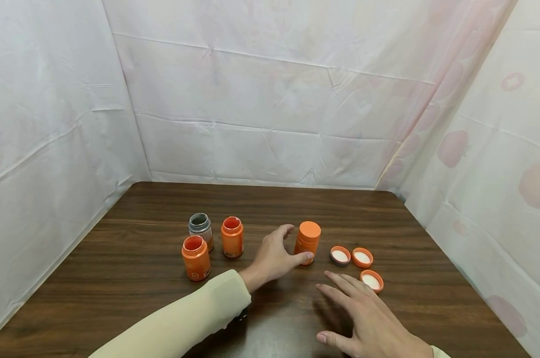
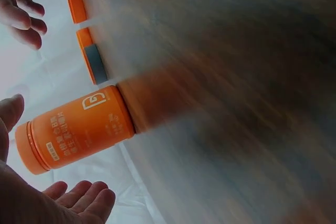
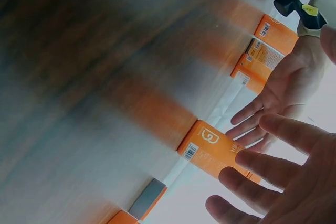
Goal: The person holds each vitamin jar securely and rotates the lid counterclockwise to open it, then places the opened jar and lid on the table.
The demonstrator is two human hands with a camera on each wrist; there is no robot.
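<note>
An orange bottle (image 1: 306, 239) with its orange cap on stands upright right of the table's middle. My left hand (image 1: 271, 256) reaches toward it from the left, thumb and fingers spread on either side; the left wrist view shows a gap between the hand and the bottle (image 2: 79, 129). Over the table's near right part, my right hand (image 1: 368, 315) hovers with its fingers apart, holding nothing. Close to it lie a grey-sided cap (image 1: 340, 255) and two orange caps, one farther back (image 1: 362, 257) and one nearer (image 1: 371, 281), white insides up.
On the left stand three uncapped bottles: a grey one (image 1: 201, 229) at the back, an orange one (image 1: 232, 241) beside it, and another orange one (image 1: 196, 261) in front. White printed sheets (image 1: 270, 109) hang behind and beside the dark wooden table (image 1: 131, 278).
</note>
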